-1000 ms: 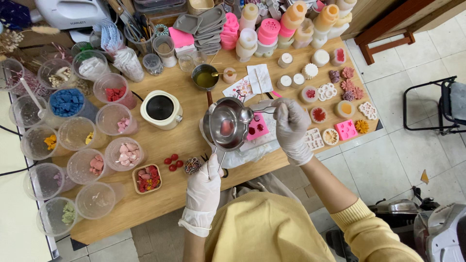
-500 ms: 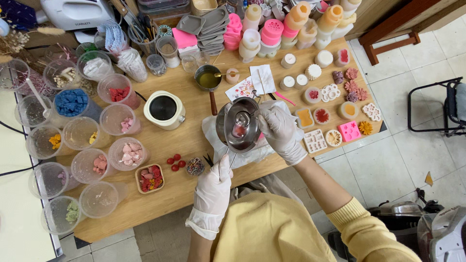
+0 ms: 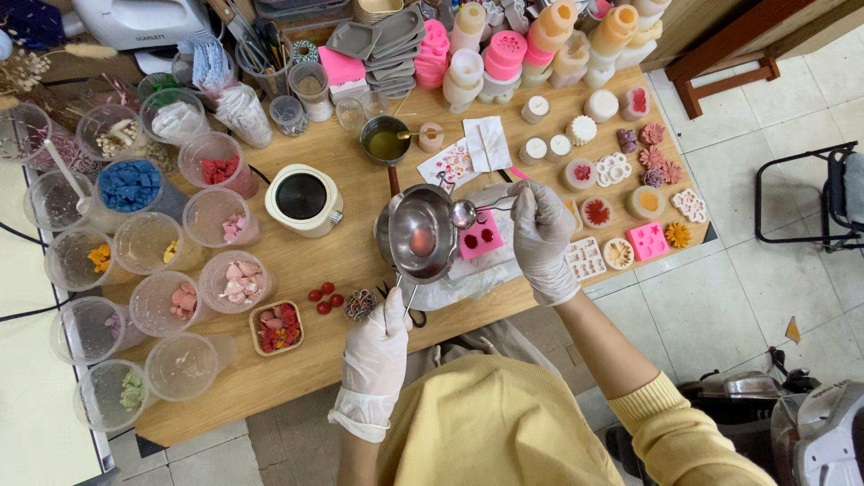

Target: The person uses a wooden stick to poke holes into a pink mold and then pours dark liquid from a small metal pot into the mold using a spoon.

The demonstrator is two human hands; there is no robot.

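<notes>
The steel melting pot (image 3: 420, 234) sits in the middle of the frame, held above the table (image 3: 351, 256) and tilted, with a small pool of pink melted wax (image 3: 421, 239) at its bottom. I judge it as light and stiff, but smooth and probably warm, and the liquid inside will run quickly if I tilt it more. The safe place to hold it is the thin wire handle that goes down toward me, and that is where my left hand (image 3: 378, 351) is, its gloved fingers (image 3: 393, 310) clenched around the handle. The glove may slip on the metal, so a firm grip near the end is needed.

My right hand (image 3: 540, 236) grips a small metal spoon (image 3: 464, 213) by its stem, with the fingertips pinched on it; the bowl of the spoon is just beside the right rim of the pot, over the pink silicone mold (image 3: 481, 236). The spoon is light and rigid, but it spills easily.

Compared with half a second ago, the spoon has come out of the pot and is now at its right edge, the right hand has moved to the right, and the pink mold under it is now uncovered.

Around it: a cream wax warmer (image 3: 302, 200) to the left, a small pot with yellowish liquid (image 3: 384, 142) above, clear cups of coloured wax pieces (image 3: 130, 189) at the left of the frame, and finished candles (image 3: 594, 213) to the right.
</notes>
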